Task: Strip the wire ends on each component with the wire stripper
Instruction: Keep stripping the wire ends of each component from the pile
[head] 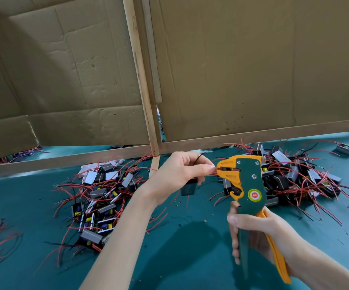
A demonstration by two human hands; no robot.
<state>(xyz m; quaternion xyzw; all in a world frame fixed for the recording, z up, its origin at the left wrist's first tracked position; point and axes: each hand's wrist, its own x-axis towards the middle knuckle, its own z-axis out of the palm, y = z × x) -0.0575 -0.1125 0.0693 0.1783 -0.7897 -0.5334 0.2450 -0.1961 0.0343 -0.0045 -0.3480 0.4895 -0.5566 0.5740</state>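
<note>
One view only: a head-worn wide-angle cam. It looked forward and down over the person's arms onto the teal worktop [190,237]. Close in, at arm's reach.

Both forearms came in from the bottom edge. The left hand [177,172], holding a component [188,189], sat near frame centre. The right hand [253,225], gripping the wire stripper [246,185], sat lower right of centre.

The worktop filled the bottom half. The cardboard wall [232,70] at its far side filled the top half, facing the lens. The wall's base rail [64,159] ran uphill to the right, and its centre post [140,80] leaned left at the top.
</note>
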